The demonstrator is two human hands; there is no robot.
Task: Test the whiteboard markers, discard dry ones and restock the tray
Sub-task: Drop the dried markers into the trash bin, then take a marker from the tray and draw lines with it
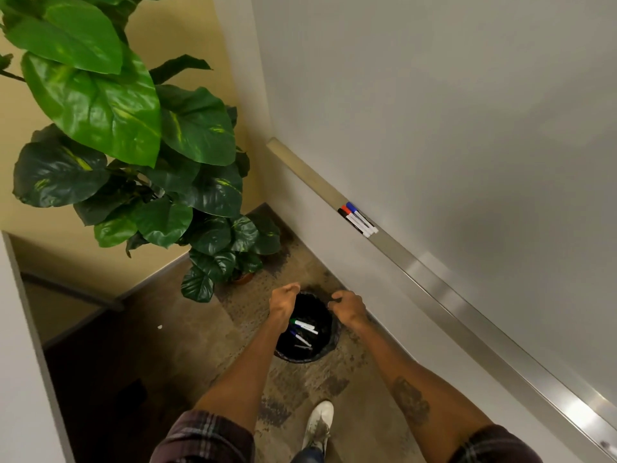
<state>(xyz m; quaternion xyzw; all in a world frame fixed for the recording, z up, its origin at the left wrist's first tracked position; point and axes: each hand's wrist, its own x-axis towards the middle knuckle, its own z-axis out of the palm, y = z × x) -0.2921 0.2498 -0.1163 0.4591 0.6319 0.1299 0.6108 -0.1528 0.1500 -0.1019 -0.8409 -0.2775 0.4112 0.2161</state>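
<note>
Black bin on the floor holds several markers with green, blue and dark caps. Your right hand curls onto the bin's right rim, pinching its liner edge. Your left hand is clenched at the left rim; what it holds cannot be told. Up and right of the bin, three capped pens lie in the tray.

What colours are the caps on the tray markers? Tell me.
Blue, red and black, on the three markers in the tray; head view.
</note>
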